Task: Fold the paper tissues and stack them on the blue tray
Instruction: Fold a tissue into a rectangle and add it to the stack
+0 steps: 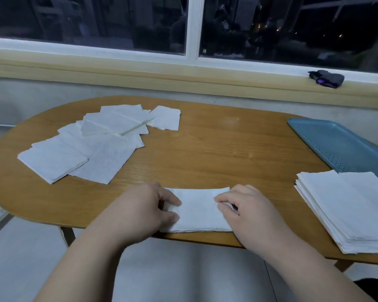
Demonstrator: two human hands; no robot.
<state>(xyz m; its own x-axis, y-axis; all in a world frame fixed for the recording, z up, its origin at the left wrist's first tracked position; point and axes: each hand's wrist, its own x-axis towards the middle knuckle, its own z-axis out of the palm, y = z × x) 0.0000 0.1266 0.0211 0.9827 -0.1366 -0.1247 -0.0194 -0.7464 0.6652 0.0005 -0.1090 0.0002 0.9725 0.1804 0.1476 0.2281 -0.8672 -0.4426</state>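
Currently: half-folded tissue (196, 211), left of blue tray (336, 144); left hand (144, 211), right hand (247, 211) pinch its ends; next, likely second fold.

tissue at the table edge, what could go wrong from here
1. The tissue lies along the table front edge; a tug could slide it off.
2. The right hand pinches its thin right end while the left hand holds the other; pulling apart could tear it or skew the fold.
3. The tissue stack sits near that edge beside the right forearm; a brush could topple it.
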